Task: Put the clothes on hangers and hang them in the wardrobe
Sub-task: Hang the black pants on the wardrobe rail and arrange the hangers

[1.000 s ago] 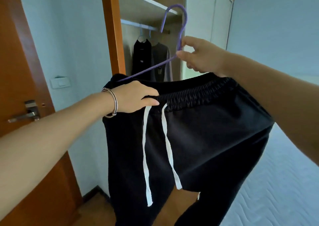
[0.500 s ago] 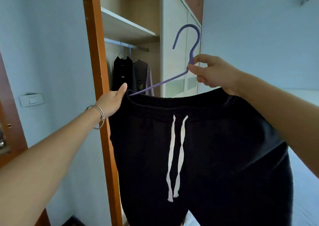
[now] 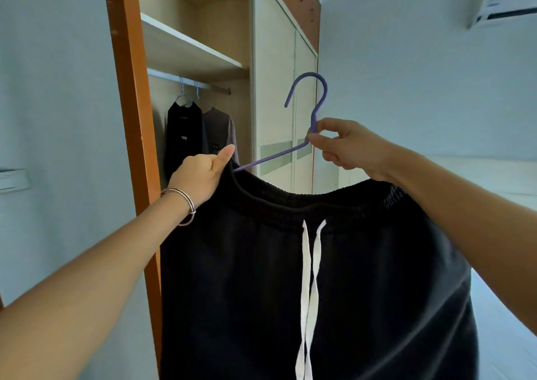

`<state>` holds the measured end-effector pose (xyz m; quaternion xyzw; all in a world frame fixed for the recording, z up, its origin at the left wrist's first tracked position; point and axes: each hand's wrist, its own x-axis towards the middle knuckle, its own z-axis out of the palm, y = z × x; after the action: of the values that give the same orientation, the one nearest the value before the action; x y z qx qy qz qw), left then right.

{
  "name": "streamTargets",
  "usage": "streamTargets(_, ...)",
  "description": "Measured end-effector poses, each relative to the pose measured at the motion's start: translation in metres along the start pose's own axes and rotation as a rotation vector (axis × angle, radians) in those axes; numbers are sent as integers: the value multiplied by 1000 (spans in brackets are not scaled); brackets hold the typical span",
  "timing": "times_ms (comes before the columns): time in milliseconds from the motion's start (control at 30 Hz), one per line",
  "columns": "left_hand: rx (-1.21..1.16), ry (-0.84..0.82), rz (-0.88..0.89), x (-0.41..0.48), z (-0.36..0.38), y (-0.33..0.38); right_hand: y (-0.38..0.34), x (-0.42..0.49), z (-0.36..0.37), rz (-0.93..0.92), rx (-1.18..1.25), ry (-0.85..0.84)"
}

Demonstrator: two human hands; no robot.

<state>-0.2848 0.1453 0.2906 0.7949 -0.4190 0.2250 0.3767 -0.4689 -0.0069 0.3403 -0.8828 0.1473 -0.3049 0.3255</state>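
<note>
Trousers [image 3: 290,278] raised higher since earlier frame, wardrobe rail [image 3: 186,79] nearer. Right hand [image 3: 345,147] pinches purple hanger [image 3: 312,118] neck; left hand [image 3: 200,176] grips waistband corner. Trousers hang below both hands. Judgement: hooking onto rail comes next.

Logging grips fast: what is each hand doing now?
Left hand: closed on black pants waistband.
Right hand: fingers pinching purple hanger neck.
</note>
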Motion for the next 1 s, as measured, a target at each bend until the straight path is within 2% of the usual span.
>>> streamTargets(167, 32, -201, 122, 28, 24, 1, 30, 35, 17, -13, 95, 42)
streamTargets(267, 107, -250, 243, 52, 42, 0, 45, 65, 26, -41, 137, 21)
streamTargets(400, 152, -198, 321, 90, 66, -13, 59, 108, 32, -126, 162, -31)
streamTargets(500, 50, -159, 258, 120, 80, -34, 73, 142, 23, -168, -106, -52)
streamTargets(600, 71, -77, 212, 155, 93, -60, 105, 171, 7, -51, -311, -69)
streamTargets(700, 102, -58, 197, 191, 104, -82, 137, 191, 5, 45, -297, -164)
streamTargets(767, 101, -51, 206, 215, 111, -99, 152, 208, 14, 46, -268, -193)
streamTargets(1000, -10, -82, 130, 299, 137, -162, 154, 284, 64, -51, -363, 164)
